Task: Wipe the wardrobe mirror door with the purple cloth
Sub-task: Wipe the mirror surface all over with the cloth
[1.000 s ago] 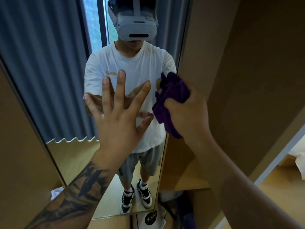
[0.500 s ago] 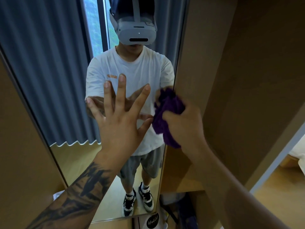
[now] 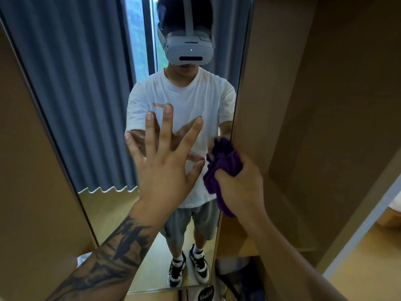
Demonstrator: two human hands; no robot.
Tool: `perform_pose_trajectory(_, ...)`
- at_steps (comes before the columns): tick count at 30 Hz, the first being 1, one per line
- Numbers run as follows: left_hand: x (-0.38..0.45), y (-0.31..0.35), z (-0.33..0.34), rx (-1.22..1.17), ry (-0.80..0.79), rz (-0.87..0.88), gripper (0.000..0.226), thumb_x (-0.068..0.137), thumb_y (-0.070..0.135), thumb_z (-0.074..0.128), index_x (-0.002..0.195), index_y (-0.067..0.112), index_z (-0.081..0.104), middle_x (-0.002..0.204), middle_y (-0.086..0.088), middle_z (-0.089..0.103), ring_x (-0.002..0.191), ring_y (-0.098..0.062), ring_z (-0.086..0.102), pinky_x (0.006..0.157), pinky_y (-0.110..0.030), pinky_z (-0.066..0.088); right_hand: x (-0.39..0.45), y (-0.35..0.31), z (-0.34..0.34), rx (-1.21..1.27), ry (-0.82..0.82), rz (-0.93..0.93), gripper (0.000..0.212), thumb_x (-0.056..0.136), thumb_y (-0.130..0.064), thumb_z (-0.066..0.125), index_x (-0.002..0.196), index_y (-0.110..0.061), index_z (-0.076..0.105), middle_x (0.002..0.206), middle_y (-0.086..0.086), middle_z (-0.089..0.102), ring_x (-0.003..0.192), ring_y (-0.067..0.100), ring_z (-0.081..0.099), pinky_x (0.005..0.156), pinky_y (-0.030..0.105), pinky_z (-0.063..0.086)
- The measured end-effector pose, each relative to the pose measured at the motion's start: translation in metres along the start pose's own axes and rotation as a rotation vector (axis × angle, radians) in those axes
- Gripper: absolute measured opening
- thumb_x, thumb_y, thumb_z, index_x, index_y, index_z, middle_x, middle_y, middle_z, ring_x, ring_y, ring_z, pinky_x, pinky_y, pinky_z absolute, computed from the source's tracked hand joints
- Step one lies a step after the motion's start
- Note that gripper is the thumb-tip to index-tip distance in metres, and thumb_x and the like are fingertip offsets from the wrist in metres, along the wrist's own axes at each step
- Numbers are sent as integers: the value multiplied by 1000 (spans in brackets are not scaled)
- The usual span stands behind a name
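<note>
The tall wardrobe mirror door point(image 3: 86, 105) stands open in front of me, reflecting a person in a white shirt and grey curtains. My left hand point(image 3: 165, 161) presses flat on the glass with fingers spread wide. My right hand point(image 3: 240, 185) grips the bunched purple cloth point(image 3: 223, 164) and holds it against the mirror's right edge at mid height. Part of the cloth hangs down below my fist.
Brown wardrobe panels point(image 3: 303, 105) fill the right side, with an open compartment behind the door. A dark bag and a black round label point(image 3: 206, 293) lie at the wardrobe's bottom. Light wooden floor point(image 3: 368, 268) shows at lower right.
My right hand has slid the purple cloth downward along the mirror's right edge. My left hand stays pressed on the glass in the same spot.
</note>
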State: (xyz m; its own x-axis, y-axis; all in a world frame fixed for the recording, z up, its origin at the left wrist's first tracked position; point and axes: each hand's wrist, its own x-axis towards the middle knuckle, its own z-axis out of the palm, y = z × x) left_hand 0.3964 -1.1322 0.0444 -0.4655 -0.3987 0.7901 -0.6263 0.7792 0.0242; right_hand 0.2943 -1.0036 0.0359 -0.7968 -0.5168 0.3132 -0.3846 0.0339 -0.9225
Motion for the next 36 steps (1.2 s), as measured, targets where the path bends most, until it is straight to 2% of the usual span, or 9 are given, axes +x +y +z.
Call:
perform_pose_trajectory(3,-2,4,0,-19,-3,-14,87,88,65,57,159,49,10,172,-7,-12,157,-37,-11,114,-79,6,-10,18,3,-22,-22,41,25,93,-17,68,109,-35,64,81,-8,70,67,8,66,65,26,55)
perform_pose_trajectory(10,-3,5,0,-46,-5,-23,89,85,73,55,160,49,13,172,-9,-6,157,-39,-10,115,-78,3,16,-37,-12,15,16,-71,25,94,-22,72,92,-42,58,81,-20,70,74,3,70,67,23,60)
perform_pose_trajectory(14,-2,5,4,-40,9,-18,91,85,72,59,160,49,13,172,-10,-4,157,-40,-8,115,-78,1,30,-69,-18,54,37,-138,32,90,-18,74,110,-38,60,91,-13,70,82,8,72,74,29,64)
perform_pose_trajectory(18,-3,4,3,-64,5,-16,90,84,72,57,160,49,14,172,-10,-6,157,-39,-9,115,-78,1,16,-55,-15,38,72,-145,32,93,-19,73,115,-38,59,95,-14,70,86,1,70,69,17,60)
perform_pose_trajectory(22,-3,4,1,-64,-19,-20,95,82,73,60,160,49,11,172,-9,-10,157,-39,-12,115,-78,3,-11,-10,1,13,57,-52,45,93,-20,72,132,-37,59,99,-14,72,85,8,72,74,29,64)
perform_pose_trajectory(26,-2,6,2,-52,-14,-31,97,81,72,62,159,50,10,172,-9,-9,157,-39,-11,115,-78,2,-24,22,9,-19,12,42,41,92,-12,69,124,-37,63,86,-13,71,71,9,69,60,22,56)
perform_pose_trajectory(29,-1,6,5,-41,-3,-31,96,81,73,60,159,50,11,172,-9,-8,157,-40,-10,116,-77,1,-15,15,3,-24,10,44,24,93,-14,68,104,-35,64,80,-15,70,64,9,66,57,19,51)
perform_pose_trajectory(32,-2,6,7,-51,30,-23,94,82,71,62,160,47,16,172,-11,-3,157,-42,-6,115,-78,2,3,-20,-4,-36,42,-47,21,95,-22,70,112,-32,65,80,-14,69,71,2,68,64,22,56)
perform_pose_trajectory(36,-2,7,9,-60,70,-22,90,84,66,66,159,46,21,172,-12,3,157,-41,-2,115,-78,3,28,-68,-13,-29,98,-151,45,93,-20,73,134,-30,58,101,-11,69,91,10,70,79,31,64)
